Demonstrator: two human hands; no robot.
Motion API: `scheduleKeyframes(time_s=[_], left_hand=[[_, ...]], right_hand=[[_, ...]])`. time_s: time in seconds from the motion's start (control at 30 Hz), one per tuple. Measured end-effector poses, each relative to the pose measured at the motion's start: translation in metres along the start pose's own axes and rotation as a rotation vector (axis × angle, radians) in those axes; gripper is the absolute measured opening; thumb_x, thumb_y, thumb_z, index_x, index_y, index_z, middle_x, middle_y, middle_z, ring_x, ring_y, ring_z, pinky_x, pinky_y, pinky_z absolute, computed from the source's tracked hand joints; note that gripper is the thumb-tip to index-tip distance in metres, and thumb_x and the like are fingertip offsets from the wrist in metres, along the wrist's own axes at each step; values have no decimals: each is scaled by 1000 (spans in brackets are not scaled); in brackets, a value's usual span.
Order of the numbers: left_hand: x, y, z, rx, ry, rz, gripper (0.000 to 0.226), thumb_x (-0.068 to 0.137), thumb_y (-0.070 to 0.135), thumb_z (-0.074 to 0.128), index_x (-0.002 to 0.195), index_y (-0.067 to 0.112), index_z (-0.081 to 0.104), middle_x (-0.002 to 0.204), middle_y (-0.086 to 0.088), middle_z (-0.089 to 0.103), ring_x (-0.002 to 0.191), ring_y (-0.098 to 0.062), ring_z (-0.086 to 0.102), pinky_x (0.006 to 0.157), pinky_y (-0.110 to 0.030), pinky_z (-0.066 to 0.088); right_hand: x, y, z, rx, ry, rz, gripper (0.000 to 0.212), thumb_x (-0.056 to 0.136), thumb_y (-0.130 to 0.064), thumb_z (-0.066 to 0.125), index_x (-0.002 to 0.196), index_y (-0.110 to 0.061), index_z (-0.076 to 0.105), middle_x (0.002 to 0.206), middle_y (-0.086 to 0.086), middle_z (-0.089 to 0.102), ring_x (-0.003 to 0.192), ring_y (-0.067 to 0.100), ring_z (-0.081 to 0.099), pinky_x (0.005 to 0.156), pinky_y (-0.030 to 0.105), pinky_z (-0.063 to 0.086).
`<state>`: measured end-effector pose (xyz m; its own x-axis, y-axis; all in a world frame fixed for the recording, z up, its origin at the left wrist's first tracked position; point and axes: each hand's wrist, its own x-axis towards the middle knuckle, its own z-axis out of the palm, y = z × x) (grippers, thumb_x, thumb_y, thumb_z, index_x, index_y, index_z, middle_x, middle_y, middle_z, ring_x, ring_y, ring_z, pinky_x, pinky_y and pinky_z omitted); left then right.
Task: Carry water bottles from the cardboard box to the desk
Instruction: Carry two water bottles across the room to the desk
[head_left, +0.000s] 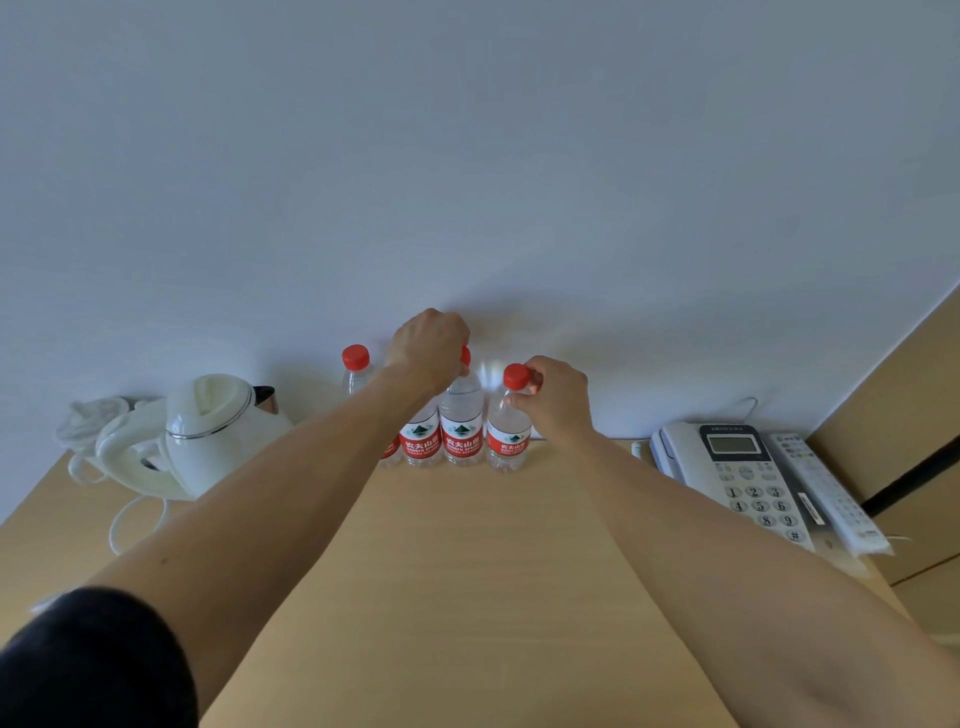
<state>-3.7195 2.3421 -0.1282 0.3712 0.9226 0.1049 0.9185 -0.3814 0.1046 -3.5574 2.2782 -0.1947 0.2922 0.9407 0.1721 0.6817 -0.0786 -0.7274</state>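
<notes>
1. My left hand (429, 347) is curled over the top of a water bottle, gripping it at the cap; only a sliver of that red cap (466, 356) shows past the knuckles.
2. My right hand (555, 400) pinches the neck of the rightmost bottle (508, 434) just under its red cap (516, 375), thumb in front and fingertips at the far side.
3. The bottle under my left hand (461, 423) stands upright on the desk (467, 561), touching or nearly touching the bottle on its left.
4. I count four water bottles in a row along the back edge of the desk, against the white wall (467, 156). All have clear bodies and red-and-white labels.
5. The second bottle (422, 441) is partly hidden by my left forearm; its cap is out of sight.
6. The leftmost bottle (357, 371) shows its red cap and shoulder above my forearm, with a bit of label below it.
7. The rightmost bottle stands slightly apart from the other three.
8. Left of the bottles sits a white electric kettle (208, 436) on its base, its white cord (130, 519) looping over the desk.
9. On the right side of the desk is a white desk telephone (737, 478) with a keypad and small display.
10. A white remote control (826, 493) lies just beside the telephone, on its right.
11. A dark sleeve (93, 660) covers my left upper arm at the lower left.
</notes>
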Motion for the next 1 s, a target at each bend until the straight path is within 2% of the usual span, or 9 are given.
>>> scheduleKeyframes(time_s=[0.07,0.17,0.27,0.43,0.67,0.77,0.87,0.93,1.0], left_hand=[[0,-2,-1,-12,0,1,43,86,30,79,123,13,66,115,-11,66,102,-29,64,77,-35,49],[0,-4,-1,-32,3,5,41,85,32,79,118,12,64,108,-11,66,97,-29,63,71,-33,43],[0,-5,-1,-36,6,16,38,85,31,79,114,12,66,106,-10,67,95,-28,63,71,-32,43],[0,-7,0,-45,23,26,37,86,30,78,115,11,66,107,-10,67,95,-29,64,71,-32,44],[-2,-12,2,-15,37,39,41,85,37,78,117,15,65,107,-9,68,97,-30,63,73,-33,46],[-4,-15,4,17,69,69,44,85,38,78,123,19,64,110,-7,69,100,-29,62,78,-34,45],[-9,-19,6,57,114,128,49,85,40,77,128,22,60,116,0,68,110,-25,57,92,-34,40],[-14,-21,7,67,141,153,52,85,42,77,130,25,58,121,1,65,115,-23,54,98,-35,38],[-18,-25,8,58,157,166,52,84,43,76,129,25,58,124,2,63,118,-23,52,102,-35,36]], right_hand=[[4,-4,5,6,19,8,23,74,-14,83,89,-7,68,77,-1,59,76,19,51,63,24,26],[11,-5,11,-13,45,17,23,74,-15,82,91,-5,70,82,3,65,81,24,57,65,26,28],[15,-4,13,-34,53,33,24,75,-18,82,92,-6,71,89,7,69,86,25,59,69,28,35],[15,-4,13,-35,64,40,22,74,-18,81,89,-6,69,84,6,66,79,22,54,66,27,31],[14,-7,9,-57,36,78,22,75,-17,81,89,-7,66,79,1,59,79,23,53,65,27,31],[10,-9,7,-60,17,85,24,75,-13,78,96,-12,67,85,-2,61,86,23,59,68,26,36],[5,-13,3,-88,13,60,40,79,-7,72,117,-16,63,107,4,67,101,25,62,83,34,51],[-1,-14,0,-148,13,15,52,79,-4,71,127,-19,57,119,7,61,107,26,60,88,40,52],[-6,-15,-2,-173,23,-19,56,78,-1,69,128,-22,54,123,7,55,107,26,59,86,41,53]])
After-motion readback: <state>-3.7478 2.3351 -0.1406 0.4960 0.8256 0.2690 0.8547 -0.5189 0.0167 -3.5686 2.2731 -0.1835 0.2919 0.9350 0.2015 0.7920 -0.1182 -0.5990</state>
